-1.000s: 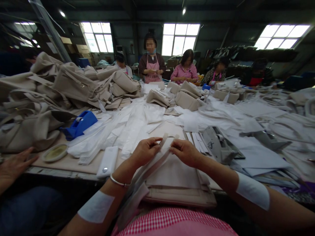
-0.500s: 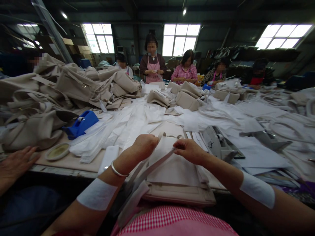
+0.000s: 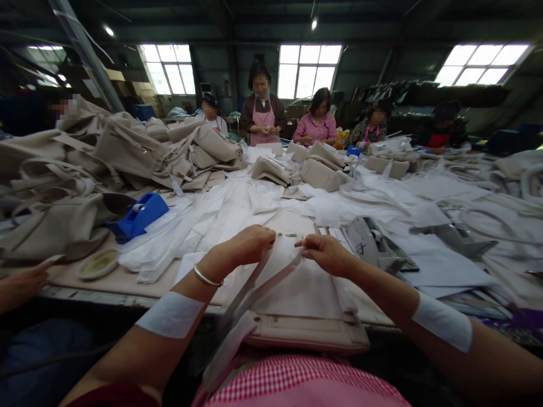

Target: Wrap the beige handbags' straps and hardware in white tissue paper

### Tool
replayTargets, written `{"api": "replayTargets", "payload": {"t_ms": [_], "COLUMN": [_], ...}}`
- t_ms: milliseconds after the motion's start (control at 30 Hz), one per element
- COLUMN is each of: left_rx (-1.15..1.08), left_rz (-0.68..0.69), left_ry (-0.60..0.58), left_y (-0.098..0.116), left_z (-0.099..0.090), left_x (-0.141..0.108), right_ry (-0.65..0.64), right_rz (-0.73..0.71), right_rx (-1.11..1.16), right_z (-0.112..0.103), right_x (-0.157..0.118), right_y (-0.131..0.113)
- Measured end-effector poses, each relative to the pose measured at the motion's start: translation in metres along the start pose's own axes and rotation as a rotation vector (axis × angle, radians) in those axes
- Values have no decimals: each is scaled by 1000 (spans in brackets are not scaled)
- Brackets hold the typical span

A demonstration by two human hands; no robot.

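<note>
A beige handbag (image 3: 311,334) lies flat at the table's front edge, right before me, with a white sheet (image 3: 303,297) over most of it. A long beige strap (image 3: 274,285) loops up from the bag's left side to both hands. My left hand (image 3: 253,244) is closed at the far end of the bag, its fingers on one run of the strap. Opposite it, my right hand (image 3: 326,254) pinches the other run between thumb and fingers. White wrapping (image 3: 231,350) covers the strap's lower part, which hangs over the edge.
Beige bags (image 3: 127,144) are heaped at the left. A blue tape dispenser (image 3: 139,217) and a round dish (image 3: 97,264) stand nearer. To the right is a grey tape dispenser (image 3: 373,243) among white sheets (image 3: 445,265). A co-worker's hand (image 3: 29,282) is at far left; several people work across the table.
My left hand has shifted slightly up, and the strap's two runs now stand farther apart. The co-worker's hand at left has lifted from the table and holds a small pale piece.
</note>
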State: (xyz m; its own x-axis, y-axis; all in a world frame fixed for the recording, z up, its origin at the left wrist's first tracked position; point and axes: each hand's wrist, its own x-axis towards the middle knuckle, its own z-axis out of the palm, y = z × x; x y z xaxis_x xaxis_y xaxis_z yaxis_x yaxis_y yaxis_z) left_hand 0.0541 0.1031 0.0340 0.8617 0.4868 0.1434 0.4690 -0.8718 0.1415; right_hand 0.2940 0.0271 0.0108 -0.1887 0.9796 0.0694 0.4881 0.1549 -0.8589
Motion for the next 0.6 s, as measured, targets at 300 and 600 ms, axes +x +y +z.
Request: {"api": "replayTargets", "payload": {"t_ms": [300, 600], "left_rx": [-149, -218], "left_rz": [28, -18], "left_ry": [-86, -75], "left_y": [-15, -19], "left_z": [7, 25], "left_x": [29, 60], "right_ry": [-56, -115], "right_rz": [91, 79], "right_rx": [42, -169], "right_z": [-1, -18], "right_x": [22, 36], "right_y": [21, 32]}}
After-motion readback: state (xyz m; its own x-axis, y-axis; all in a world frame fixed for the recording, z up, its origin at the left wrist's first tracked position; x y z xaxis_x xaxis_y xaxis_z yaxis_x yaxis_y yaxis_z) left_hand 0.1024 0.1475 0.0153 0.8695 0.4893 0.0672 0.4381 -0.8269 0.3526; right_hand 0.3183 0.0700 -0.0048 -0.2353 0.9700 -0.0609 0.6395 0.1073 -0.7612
